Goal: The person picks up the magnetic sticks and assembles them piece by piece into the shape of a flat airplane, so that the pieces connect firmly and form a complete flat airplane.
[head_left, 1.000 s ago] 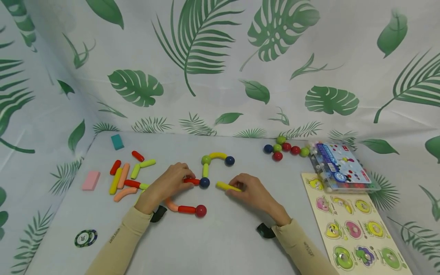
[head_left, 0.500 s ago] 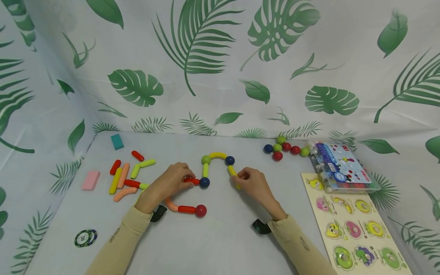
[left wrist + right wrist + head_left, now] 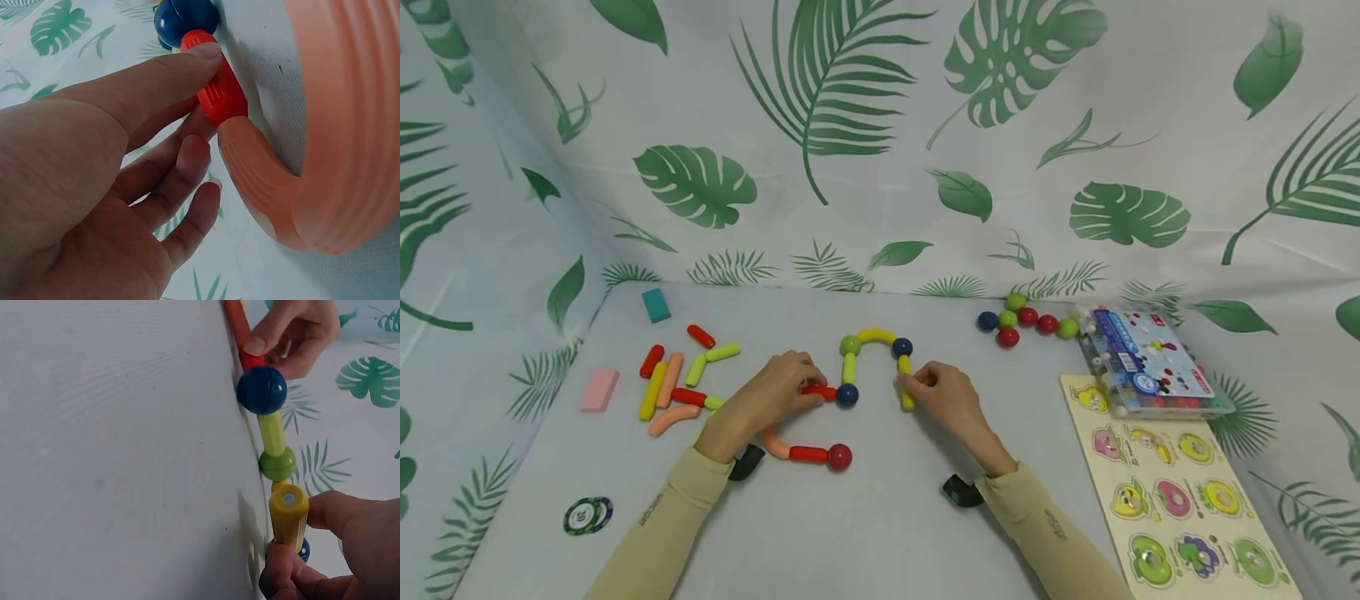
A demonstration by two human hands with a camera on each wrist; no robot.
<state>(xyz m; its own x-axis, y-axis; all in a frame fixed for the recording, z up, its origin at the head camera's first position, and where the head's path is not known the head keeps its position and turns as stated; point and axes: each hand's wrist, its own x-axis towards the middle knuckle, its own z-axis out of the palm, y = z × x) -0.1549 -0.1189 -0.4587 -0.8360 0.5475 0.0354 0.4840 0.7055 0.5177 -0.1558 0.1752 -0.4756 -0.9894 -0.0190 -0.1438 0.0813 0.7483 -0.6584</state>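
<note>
My left hand (image 3: 775, 390) pinches a short red magnetic rod (image 3: 225, 94) between thumb and fingers. One end of that rod meets a dark blue ball (image 3: 847, 395); at its other end sits a curved peach rod (image 3: 256, 169). From the blue ball a light green rod (image 3: 848, 368) leads up to a green ball (image 3: 850, 346), then a curved yellow rod (image 3: 876, 336) and a second blue ball (image 3: 902, 347). My right hand (image 3: 953, 404) pinches a straight yellow rod (image 3: 290, 522), its far end at the second blue ball. Another red rod (image 3: 808, 454) ends in a red ball (image 3: 839, 457).
Loose rods (image 3: 668, 379) lie at the left, near a pink block (image 3: 599, 392), a teal block (image 3: 656, 306) and a poker chip (image 3: 587, 516). Several balls (image 3: 1027, 317) cluster at the back right beside a clear plastic box (image 3: 1150, 362) and a fruit puzzle board (image 3: 1112, 492).
My right hand has carried the straight yellow rod up and turned it from sideways to nearly lengthwise, its end now at the second blue ball. The left hand keeps its place.
</note>
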